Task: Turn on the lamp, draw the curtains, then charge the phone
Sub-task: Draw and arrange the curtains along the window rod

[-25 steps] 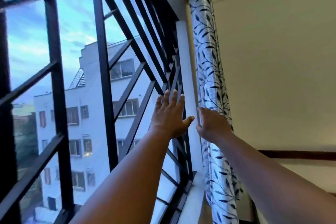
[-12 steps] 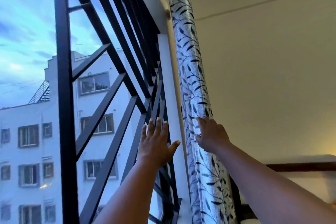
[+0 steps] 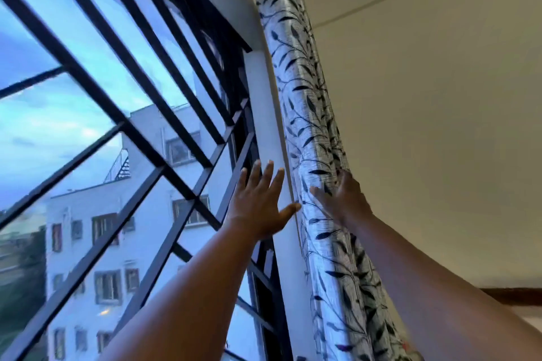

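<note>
Curtain (image 3: 305, 114) is hanging bunched at the window's right edge, beside the white frame (image 3: 261, 114). Right hand (image 3: 344, 199) is gripping its folds. Left hand (image 3: 261, 202) is spread flat, fingers straight, over the frame and black grille (image 3: 123, 126).

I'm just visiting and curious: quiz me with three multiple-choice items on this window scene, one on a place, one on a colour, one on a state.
1. Where does the bunched leaf-patterned silver curtain hang?
A. at the window's right edge
B. across the middle of the glass
C. on the floor

2. What colour are the metal window bars?
A. white
B. black
C. red

3. How is the left hand?
A. clenched in a fist
B. holding a phone
C. open, fingers spread

Answers:
1. A, it hangs gathered beside the pale window frame.
2. B, they show dark against the sky.
3. C, only the right hand grips the curtain.
</note>
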Tool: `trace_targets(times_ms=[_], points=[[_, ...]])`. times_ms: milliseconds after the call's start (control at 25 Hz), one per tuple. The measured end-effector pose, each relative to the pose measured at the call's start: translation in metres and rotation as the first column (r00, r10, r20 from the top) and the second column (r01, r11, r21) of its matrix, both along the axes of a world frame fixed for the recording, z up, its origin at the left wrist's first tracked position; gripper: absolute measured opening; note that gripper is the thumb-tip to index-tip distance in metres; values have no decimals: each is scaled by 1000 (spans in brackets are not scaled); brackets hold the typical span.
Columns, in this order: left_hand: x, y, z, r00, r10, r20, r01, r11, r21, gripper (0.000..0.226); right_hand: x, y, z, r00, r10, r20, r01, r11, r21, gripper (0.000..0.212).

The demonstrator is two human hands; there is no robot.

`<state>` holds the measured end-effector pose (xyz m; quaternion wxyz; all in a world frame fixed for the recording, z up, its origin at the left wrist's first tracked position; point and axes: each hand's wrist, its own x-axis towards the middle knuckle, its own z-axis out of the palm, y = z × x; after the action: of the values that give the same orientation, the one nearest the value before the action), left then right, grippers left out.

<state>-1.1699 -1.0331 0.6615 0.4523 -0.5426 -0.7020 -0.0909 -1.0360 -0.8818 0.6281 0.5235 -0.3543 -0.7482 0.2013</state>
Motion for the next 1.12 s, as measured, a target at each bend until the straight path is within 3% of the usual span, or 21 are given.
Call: trace_targets(times_ms=[80, 160, 280, 440, 600, 720, 840, 960, 1120], points=[[11, 27, 25, 999, 1, -36, 1, 999, 39, 85, -6, 34, 3, 942, 191, -275, -224, 970, -95, 103], [20, 46, 44, 993, -3, -118, 9, 999, 51, 85, -12, 61, 3, 891, 246, -380, -304, 947, -100, 100], [37, 76, 63, 963, -2, -269, 12, 999, 37, 83, -21, 102, -7, 908, 236, -347, -291, 950, -115, 93], [62, 123, 69, 917, -16, -397, 8, 1000, -23, 79, -36, 142, -24, 902, 302, -309, -353, 928, -122, 120], [73, 158, 60, 866, 166, -471, -212, 976, -45, 72, -55, 163, -40, 946, 252, -203, -278, 954, -109, 131], [71, 167, 61, 858, 355, -370, -387, 922, -13, 71, -71, 167, -41, 917, 326, -231, -361, 924, -129, 131], [55, 162, 67, 901, 424, -95, -426, 905, -7, 82, -88, 162, -30, 849, 440, -293, -485, 869, -102, 135], [34, 152, 74, 907, 406, 107, -415, 906, 81, 88, -109, 153, -14, 814, 464, -348, -507, 861, -38, 106], [14, 145, 87, 911, 402, 93, -412, 881, 231, 85, -130, 136, 11, 821, 444, -359, -446, 891, 83, 70]])
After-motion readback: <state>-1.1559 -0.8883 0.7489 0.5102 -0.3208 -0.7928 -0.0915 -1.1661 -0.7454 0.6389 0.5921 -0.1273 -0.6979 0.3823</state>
